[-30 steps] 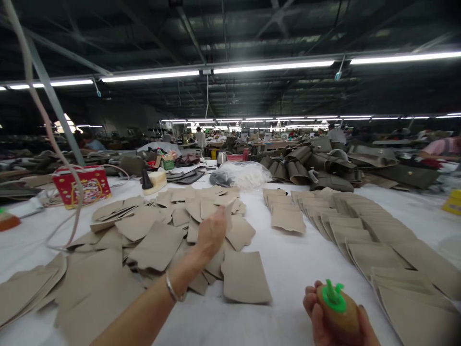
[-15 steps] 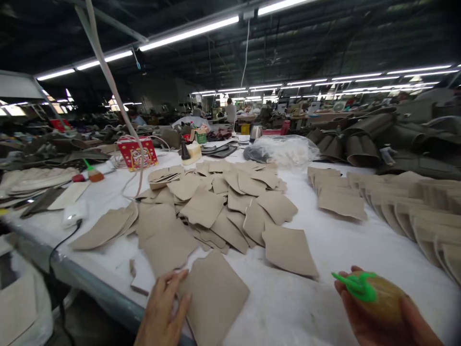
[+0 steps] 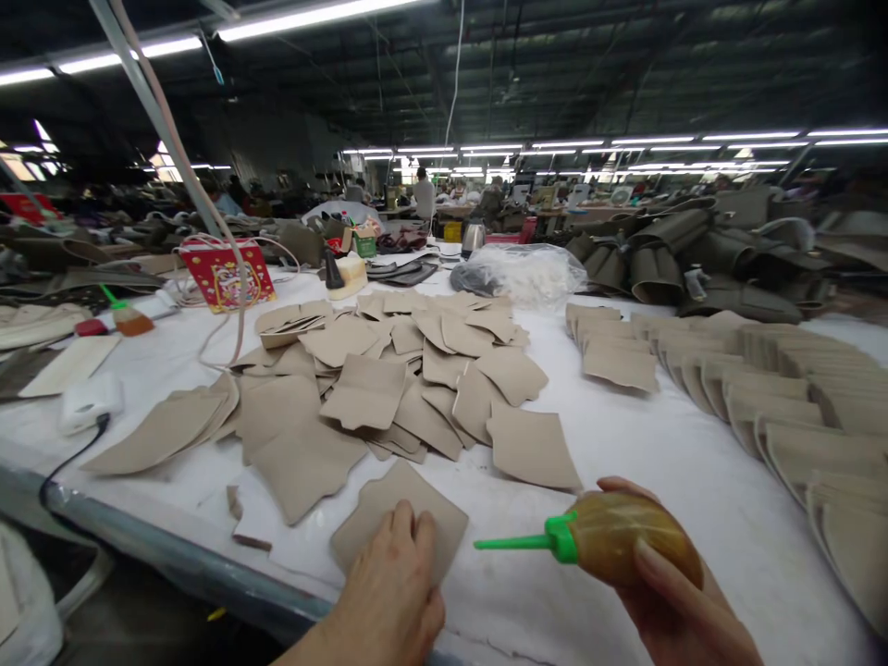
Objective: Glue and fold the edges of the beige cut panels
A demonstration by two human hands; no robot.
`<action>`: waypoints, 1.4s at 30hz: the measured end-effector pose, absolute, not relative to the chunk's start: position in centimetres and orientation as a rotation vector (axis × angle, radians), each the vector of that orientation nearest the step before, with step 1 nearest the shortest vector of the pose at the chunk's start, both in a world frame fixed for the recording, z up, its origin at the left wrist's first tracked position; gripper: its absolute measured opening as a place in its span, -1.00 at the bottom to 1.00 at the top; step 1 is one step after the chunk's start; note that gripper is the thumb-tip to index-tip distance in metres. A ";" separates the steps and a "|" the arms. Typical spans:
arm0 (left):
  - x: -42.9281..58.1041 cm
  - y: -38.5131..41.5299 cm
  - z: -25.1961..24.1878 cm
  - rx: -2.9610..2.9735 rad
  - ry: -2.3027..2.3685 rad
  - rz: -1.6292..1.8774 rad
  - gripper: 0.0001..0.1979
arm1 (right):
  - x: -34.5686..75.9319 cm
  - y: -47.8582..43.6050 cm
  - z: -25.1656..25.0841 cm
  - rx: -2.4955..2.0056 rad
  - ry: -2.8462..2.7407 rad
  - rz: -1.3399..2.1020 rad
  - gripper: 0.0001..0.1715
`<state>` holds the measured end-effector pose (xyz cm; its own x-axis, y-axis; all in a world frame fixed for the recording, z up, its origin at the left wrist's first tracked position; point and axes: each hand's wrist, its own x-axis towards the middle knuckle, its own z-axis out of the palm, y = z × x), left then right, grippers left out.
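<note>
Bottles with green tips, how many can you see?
2. One bottle is in the person's right hand; the other bottle is at the left, beyond the white charger-like block. More could be hidden behind things.

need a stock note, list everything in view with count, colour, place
squeeze bottle: one, amber, green nozzle, lower right
front piece: one, taupe, front centre
loose pieces: many, taupe, centre heap
row pieces: many, taupe, right
patterned box: one, red, back left
second bottle: one, orange, left
cabled device: one, white, left
cream block: one, cream, behind heap
plastic sheeting: heap, clear, back centre
small box: one, green, back
dark goods: heap, olive, back right
lights: several, white, overhead
people: several, colours unclear, background
table: one, white, beneath
left hand: one, on front piece
right hand: one, around squeeze bottle
</note>
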<state>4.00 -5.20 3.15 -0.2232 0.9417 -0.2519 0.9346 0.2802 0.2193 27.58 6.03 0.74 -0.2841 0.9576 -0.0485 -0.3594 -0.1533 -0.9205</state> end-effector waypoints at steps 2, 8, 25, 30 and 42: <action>4.1 -4.6 3.3 1.724 2.277 0.006 -0.57 | 27.4 5.7 1.0 -0.828 -1.142 1.609 -0.30; 3.2 -2.6 3.8 1.759 2.302 -0.031 -0.66 | 25.7 4.9 3.3 -0.913 -1.309 1.443 -0.32; -0.1 -1.7 2.1 1.847 2.199 0.331 -0.51 | 20.4 7.1 4.1 -0.615 -2.101 0.694 -0.46; -0.3 -2.0 2.4 1.810 2.149 0.372 -0.50 | 19.8 7.2 4.2 -0.562 -2.189 0.625 -0.44; -0.4 -1.9 3.8 1.757 2.076 0.399 -0.63 | 19.9 7.5 4.0 -0.645 -2.154 0.690 -0.54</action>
<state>-0.40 -1.92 3.79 -0.1380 0.9843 -0.1103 0.8733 0.1735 0.4552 19.86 7.49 4.00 -0.5758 0.6365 0.5132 0.2195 0.7250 -0.6529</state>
